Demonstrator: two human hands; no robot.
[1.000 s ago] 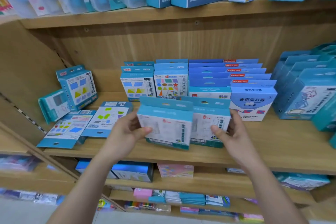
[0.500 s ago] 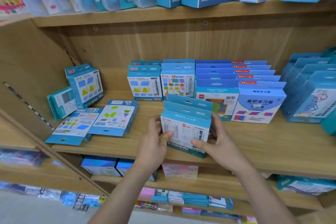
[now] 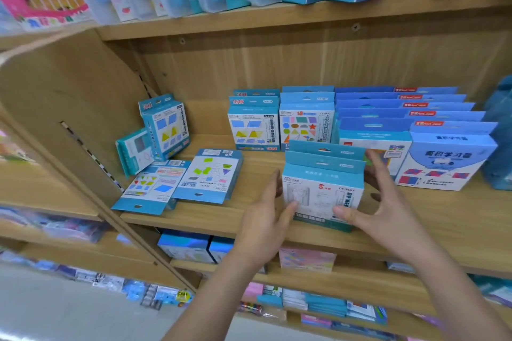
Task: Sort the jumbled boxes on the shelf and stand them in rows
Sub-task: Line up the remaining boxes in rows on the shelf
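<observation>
Where the wooden shelf (image 3: pixel 443 219) holds both finished rows and loose stock, treat it as two zones. At the back, the standing rows (image 3: pixel 371 108) of blue boxes run from centre to right. Ahead of them, near the front edge, the front box (image 3: pixel 322 196) and the rear box (image 3: pixel 324 151) stand upright, one directly behind the other, bases on the board. To the left, two flat boxes (image 3: pixel 209 174) lie face up side by side, and two leaning boxes (image 3: pixel 166 126) tilt toward the side panel (image 3: pixel 69 97); these are not yet sorted. The left hand (image 3: pixel 266 219) lays straight fingers along the front box's left side, thumb on its lower face. The right hand (image 3: pixel 388 207) is spread wide, thumb touching the lower right face; whether its fanned fingers make contact cannot be told. Neither hand closes round the pack. The boxes appear to be thin cardboard: light, fairly stiff, easily dented at corners, liable to topple. Hold low by both side edges, not by the hanging tab (image 3: pixel 322 165).
</observation>
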